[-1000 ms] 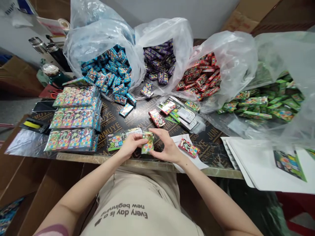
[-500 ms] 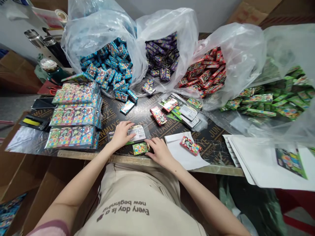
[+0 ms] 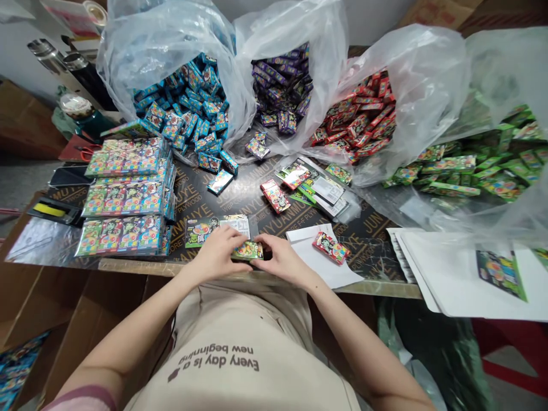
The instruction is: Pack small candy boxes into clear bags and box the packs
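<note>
A small green packet [image 3: 247, 250] lies near the table's front edge, between my two hands. My left hand [image 3: 220, 254] grips its left end between thumb and fingers. At the packet's right end, my right hand [image 3: 280, 260] has its thumb and fingers closed on it. Just behind them lies a flat green and black printed card [image 3: 199, 231] in a clear sleeve, partly covered by my left fingers. To the right, a red packet [image 3: 331, 247] rests on white paper [image 3: 308, 233]. Another red packet [image 3: 275, 196] lies farther back.
Stacked wrapped packets [image 3: 120, 235] stand at the left. Clear bags hold blue [image 3: 188, 108], purple [image 3: 282, 80], red [image 3: 363, 117] and green packets [image 3: 492, 171] along the back. More sleeved cards [image 3: 327, 191] lie mid-table, and white sheets [image 3: 454, 285] at the right.
My left hand has moved from the sleeved card to the green packet, which now sits slightly farther back. My right hand has closed on its right end.
</note>
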### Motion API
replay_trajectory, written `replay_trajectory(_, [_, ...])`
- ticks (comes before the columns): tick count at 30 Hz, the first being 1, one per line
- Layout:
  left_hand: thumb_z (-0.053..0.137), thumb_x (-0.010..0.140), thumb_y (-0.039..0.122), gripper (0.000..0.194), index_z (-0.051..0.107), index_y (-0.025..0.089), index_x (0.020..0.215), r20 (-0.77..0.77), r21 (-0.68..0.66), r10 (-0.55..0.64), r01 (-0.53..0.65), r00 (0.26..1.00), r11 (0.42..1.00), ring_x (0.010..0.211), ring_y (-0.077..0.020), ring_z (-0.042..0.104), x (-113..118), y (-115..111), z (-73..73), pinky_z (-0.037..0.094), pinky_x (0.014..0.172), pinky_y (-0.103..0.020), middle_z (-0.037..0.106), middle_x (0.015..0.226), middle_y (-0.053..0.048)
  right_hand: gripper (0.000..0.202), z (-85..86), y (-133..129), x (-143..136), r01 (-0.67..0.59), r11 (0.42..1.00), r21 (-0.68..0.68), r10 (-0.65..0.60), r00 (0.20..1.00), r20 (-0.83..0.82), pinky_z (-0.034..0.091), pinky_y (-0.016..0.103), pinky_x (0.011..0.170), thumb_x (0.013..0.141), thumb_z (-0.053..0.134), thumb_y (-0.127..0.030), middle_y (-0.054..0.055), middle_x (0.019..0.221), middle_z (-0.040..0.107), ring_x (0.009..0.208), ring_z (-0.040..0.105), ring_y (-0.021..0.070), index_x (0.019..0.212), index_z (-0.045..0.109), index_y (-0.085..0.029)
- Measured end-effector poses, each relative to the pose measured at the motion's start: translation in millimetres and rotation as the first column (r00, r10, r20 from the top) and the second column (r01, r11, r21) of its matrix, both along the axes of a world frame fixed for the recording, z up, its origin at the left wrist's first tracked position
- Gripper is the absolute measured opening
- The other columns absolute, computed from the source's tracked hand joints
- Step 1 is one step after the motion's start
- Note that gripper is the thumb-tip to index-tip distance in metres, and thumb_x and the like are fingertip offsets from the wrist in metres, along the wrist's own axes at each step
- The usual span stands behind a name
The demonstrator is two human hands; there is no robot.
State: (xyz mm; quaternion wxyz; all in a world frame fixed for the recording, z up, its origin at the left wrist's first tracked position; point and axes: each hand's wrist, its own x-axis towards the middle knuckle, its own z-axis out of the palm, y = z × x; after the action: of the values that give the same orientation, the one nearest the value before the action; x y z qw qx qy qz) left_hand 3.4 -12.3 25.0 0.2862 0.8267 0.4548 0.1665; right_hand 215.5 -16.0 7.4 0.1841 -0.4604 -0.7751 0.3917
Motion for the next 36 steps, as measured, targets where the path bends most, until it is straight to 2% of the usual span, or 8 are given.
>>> replay_trajectory(4, [0.065, 0.080, 0.037, 0.022, 0.070, 0.016, 0.084, 0.175, -0.290, 0.182, -0.126, 0.968, 0.949, 0.075, -0.0205, 0.060, 14.8, -7.4, 1.1, 0.046, 0.075, -0.034, 0.065, 0.074, -0.005, 0.034, 21.5, 9.9, 7.4, 0.055, 0.997, -0.046, -0.063, 0.979, -0.196, 0.052, 0.032, 0.070, 0.085, 0.061, -0.050, 0.005, 0.091, 0.066, 0.079, 0.062, 0.0189, 0.103, 0.063, -0.021])
replay_trajectory(8, [0.078, 0.066, 0.042, 0.041, 0.063, 0.014, 0.093, 0.429, -0.796, 0.666, -0.092, 0.611, 0.598, 0.065, -0.0169, 0.063, 28.7, -5.8, -4.3, 0.049, 0.066, -0.029, 0.067, 0.075, -0.002, 0.099, 19.9, 10.6, 6.1, 0.067, 0.960, 0.272, -0.017, 0.983, -0.183, 0.038, 0.050, 0.106, 0.064, 0.077, -0.060, 0.016, 0.148, 0.036, 0.134, 0.039, 0.0336, 0.144, 0.032, -0.024])
replay_trajectory(11, [0.083, 0.059, 0.042, 0.054, 0.061, 0.014, 0.100, 0.408, -0.898, 0.750, 0.083, 0.520, 0.431, 0.065, -0.0168, 0.065, 35.0, -5.2, -5.9, 0.050, 0.065, -0.029, 0.069, 0.077, -0.004, 0.092, 13.3, 7.0, 0.8, -0.011, 0.925, 0.380, 0.054, 0.993, -0.102, 0.033, 0.051, 0.109, 0.072, 0.075, -0.046, 0.013, 0.148, 0.038, 0.136, 0.037, 0.0316, 0.147, 0.025, -0.029])
replay_trajectory(16, [0.069, 0.073, 0.053, 0.065, 0.057, 0.015, 0.124, 0.428, -0.604, 0.517, -0.192, 0.741, 0.774, 0.097, -0.0263, 0.065, 13.0, 8.1, -10.6, 0.049, 0.088, -0.040, 0.069, 0.104, -0.012, 0.076, 6.8, 12.8, 7.1, 0.115, 0.867, 0.485, -0.087, 0.993, -0.080, 0.039, 0.048, 0.099, 0.070, 0.072, -0.033, 0.009, 0.123, 0.058, 0.116, 0.054, 0.0303, 0.138, 0.038, -0.030])
replay_trajectory(20, [0.084, 0.055, 0.044, 0.105, 0.035, 0.020, 0.145, -0.065, -0.037, 0.181, -0.184, 0.981, 0.982, 0.136, -0.0384, 0.034, -19.3, 27.5, -21.3, 0.018, 0.113, -0.059, 0.045, 0.144, -0.017, 0.071, -6.6, 24.2, 18.4, 0.182, 0.842, 0.508, -0.254, 0.964, 0.075, 0.034, 0.051, 0.098, 0.070, 0.072, -0.027, 0.013, 0.125, 0.057, 0.115, 0.053, 0.0329, 0.135, 0.042, -0.026])
replay_trajectory(24, [0.079, 0.062, 0.033, 0.111, 0.014, 0.020, 0.152, -0.244, 0.032, 0.039, -0.032, 0.969, 0.999, 0.124, -0.0310, 0.048, -28.1, 33.1, -28.9, 0.015, 0.114, -0.059, 0.055, 0.130, -0.014, 0.074, -18.3, 28.4, 19.9, 0.109, 0.918, 0.382, -0.161, 0.981, 0.107, 0.031, 0.054, 0.102, 0.070, 0.076, -0.028, 0.014, 0.131, 0.055, 0.121, 0.051, 0.0331, 0.136, 0.042, -0.026])
replay_trajectory(31, [0.081, 0.058, 0.031, 0.115, 0.016, 0.020, 0.152, 0.101, -0.073, 0.080, -0.073, 0.992, 0.995, 0.118, -0.0291, 0.049, -16.9, 27.4, -13.1, 0.037, 0.106, -0.045, 0.050, 0.128, -0.011, 0.085, 5.7, 39.8, 29.1, -0.041, 0.998, 0.053, 0.058, 0.926, -0.372, 0.035, 0.044, 0.111, 0.070, 0.078, -0.046, 0.011, 0.143, 0.047, 0.133, 0.046, 0.0258, 0.141, 0.035, -0.029])
replay_trajectory(36, [0.087, 0.052, 0.041, 0.097, 0.047, 0.021, 0.138, 0.435, -0.156, 0.441, -0.417, 0.785, 0.895, 0.105, -0.0248, 0.054, 7.1, 32.1, -8.7, 0.043, 0.097, -0.038, 0.053, 0.111, -0.007, 0.088, 33.7, 44.0, 6.2, 0.317, 0.933, -0.170, -0.353, 0.715, -0.604, 0.037, 0.046, 0.110, 0.075, 0.074, -0.048, 0.008, 0.146, 0.045, 0.135, 0.043, 0.0243, 0.147, 0.024, -0.035])
